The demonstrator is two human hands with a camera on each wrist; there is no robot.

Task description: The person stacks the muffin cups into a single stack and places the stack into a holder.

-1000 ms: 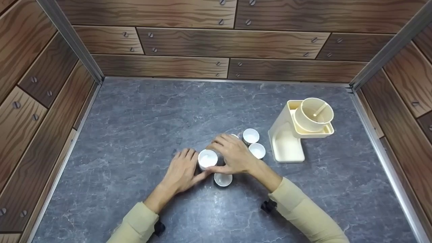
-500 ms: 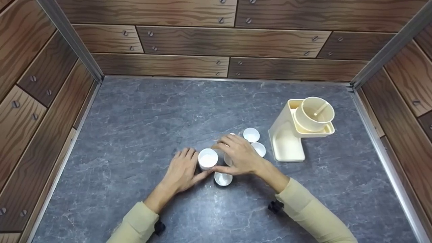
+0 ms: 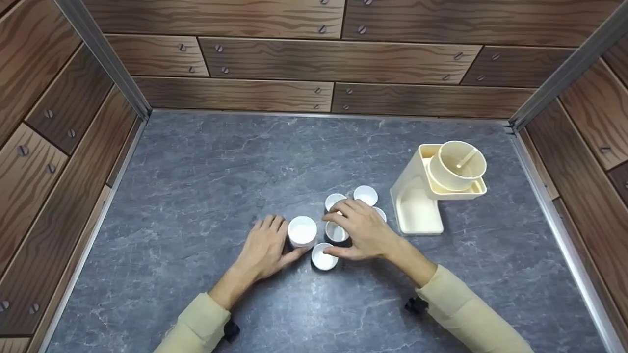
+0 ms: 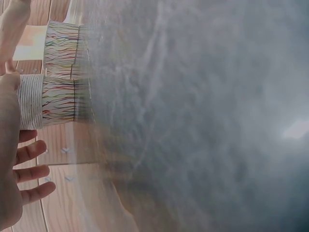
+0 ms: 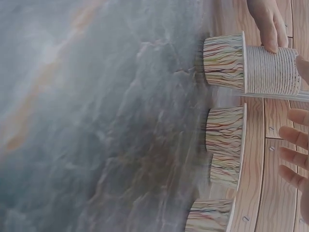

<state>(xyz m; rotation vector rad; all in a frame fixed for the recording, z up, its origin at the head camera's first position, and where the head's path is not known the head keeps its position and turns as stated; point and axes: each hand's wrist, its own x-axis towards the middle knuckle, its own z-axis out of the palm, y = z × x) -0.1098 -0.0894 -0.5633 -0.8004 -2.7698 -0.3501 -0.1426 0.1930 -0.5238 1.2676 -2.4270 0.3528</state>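
Here's the left hand (image 3: 265, 247) at the stack of white-rimmed cups (image 3: 302, 231) upright on the desk (image 3: 221, 166), its fingers (image 4: 31, 152) relaxed and nearly straight, thumb and index resting against the stack's sides without clamping. Over to the right hand (image 3: 365, 230), fingers bent and spread well apart from the thumb, hold of nothing, hovering over the five other cups (image 3: 365, 196) clustered just right of the stack! Beyond them, farther right, stands the cream dispenser-shaped stand (image 3: 419, 218), a cream bucket (image 3: 454, 171) on top.
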